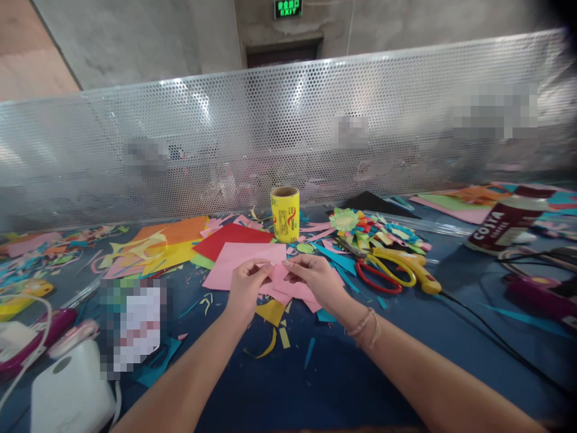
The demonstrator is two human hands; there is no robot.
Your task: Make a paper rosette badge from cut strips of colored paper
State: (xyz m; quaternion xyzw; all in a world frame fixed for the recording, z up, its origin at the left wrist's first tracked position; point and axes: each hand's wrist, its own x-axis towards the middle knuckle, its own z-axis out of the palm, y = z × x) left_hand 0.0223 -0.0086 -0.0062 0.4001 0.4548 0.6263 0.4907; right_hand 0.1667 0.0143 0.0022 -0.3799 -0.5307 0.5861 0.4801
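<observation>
Between my two hands is a small piece of pink paper (280, 278), pinched from both sides. My left hand (250, 282) grips its left edge with thumb and fingers. On the other side my right hand (314, 279), with a string bracelet at the wrist, holds the right edge. Larger pink sheets (238, 261) lie beneath and behind the hands. A red sheet (234, 239) is partly tucked under them. Just beyond stands a yellow tape roll (285, 215), upright. Scissors with red and yellow handles (378, 273) rest to the right.
A yellow glue gun (406, 264) trails a black cable to the right. A Costa bottle (508, 222) lies tilted near a purple glue gun (541, 294). At left are a white power bank (72, 391) and orange sheets (175, 231). A perforated metal screen (270, 132) closes the back.
</observation>
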